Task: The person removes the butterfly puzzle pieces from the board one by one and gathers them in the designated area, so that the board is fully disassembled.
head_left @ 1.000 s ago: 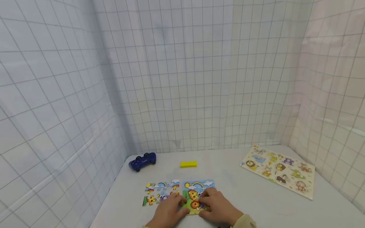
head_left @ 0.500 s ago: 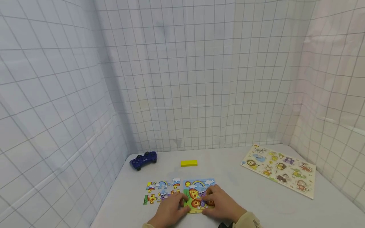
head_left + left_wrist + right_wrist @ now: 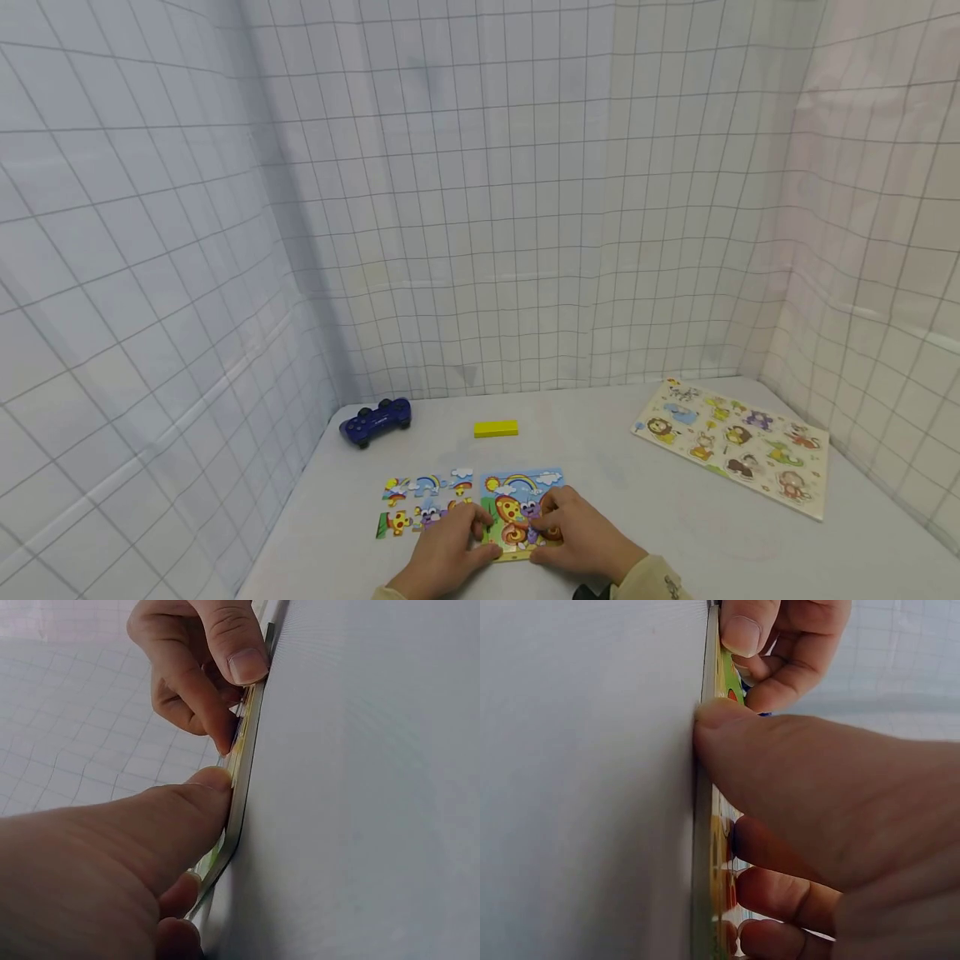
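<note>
Here, board in the head view: the puzzle board (image 3: pixel 510 510) is on the table (image 3: pixel 600 450), between the two hands, showing a butterfly under a sun and rainbow.
Hands: the left hand (image 3: pixel 447 546) holds the board by its near left corner; the right hand (image 3: pixel 581 537) holds it farther right, thumb at the near edge, curled fingers over the picture.
Pieces: loose puzzle pieces (image 3: pixel 395 523) lie in two visible rows just left of the board, some partly hidden by the left hand.
Progress: these pieces look laid out in order but not joined, so fitting them seems left; whether any piece already sits in the board cannot be told.
Behind: a blue game controller (image 3: pixel 377 422), a yellow block (image 3: pixel 496 428) and, to the right, an animal board (image 3: pixel 816 475).
Left wrist view, edge: the left thumb presses the board's rim, fingers curled beside it.
Right wrist view, fingertips: they touch the board's face, thumb across its edge; no separate piece can be made out there.
</note>
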`<state>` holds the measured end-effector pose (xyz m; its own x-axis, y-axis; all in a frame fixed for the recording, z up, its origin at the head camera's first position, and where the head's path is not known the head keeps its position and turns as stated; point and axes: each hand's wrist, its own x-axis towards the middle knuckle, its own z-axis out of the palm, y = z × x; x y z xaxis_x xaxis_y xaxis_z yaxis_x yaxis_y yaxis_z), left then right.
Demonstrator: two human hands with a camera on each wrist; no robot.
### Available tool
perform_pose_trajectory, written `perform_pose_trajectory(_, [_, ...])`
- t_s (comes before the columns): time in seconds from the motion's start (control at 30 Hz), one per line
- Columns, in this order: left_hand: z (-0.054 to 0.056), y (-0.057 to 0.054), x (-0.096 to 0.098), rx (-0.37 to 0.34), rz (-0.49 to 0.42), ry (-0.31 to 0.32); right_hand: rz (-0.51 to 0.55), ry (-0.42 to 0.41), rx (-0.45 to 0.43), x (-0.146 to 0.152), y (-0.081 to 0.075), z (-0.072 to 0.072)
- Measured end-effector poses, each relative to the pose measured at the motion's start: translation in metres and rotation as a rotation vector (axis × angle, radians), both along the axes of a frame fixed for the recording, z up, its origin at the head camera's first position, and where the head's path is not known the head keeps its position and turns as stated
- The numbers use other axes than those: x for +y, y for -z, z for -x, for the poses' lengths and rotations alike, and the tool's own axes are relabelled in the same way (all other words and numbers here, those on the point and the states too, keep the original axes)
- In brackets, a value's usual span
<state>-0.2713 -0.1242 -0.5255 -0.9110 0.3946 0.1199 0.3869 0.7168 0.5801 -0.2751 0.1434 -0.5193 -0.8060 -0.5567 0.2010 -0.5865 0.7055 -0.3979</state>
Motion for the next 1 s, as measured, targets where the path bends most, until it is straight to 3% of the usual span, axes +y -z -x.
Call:
perform_pose_trajectory(0.2, [0.0003,-0.0029,0.0008,-0.018,0.021,0.008,0.008,0.004,-0.015,0.0009,-0.0001,0.0004])
perform_pose_trajectory(0.47, [-0.0002,-0.0030,0.0013,0.043,0.031,0.026,0.027,-0.011,0.014,0.0004,-0.0009,-0.0012])
perform_pose_trajectory(0.67, [-0.0009,-0.0033,0.0004,0.040,0.013,0.040,0.031,-0.009,-0.002,-0.0012,-0.0018,-0.0018])
perform_pose_trajectory(1.0, [0.0018,-0.0012,0.0053,-0.047,-0.087,-0.053,0.014,-0.005,-0.012,-0.0012,-0.0047,-0.0024])
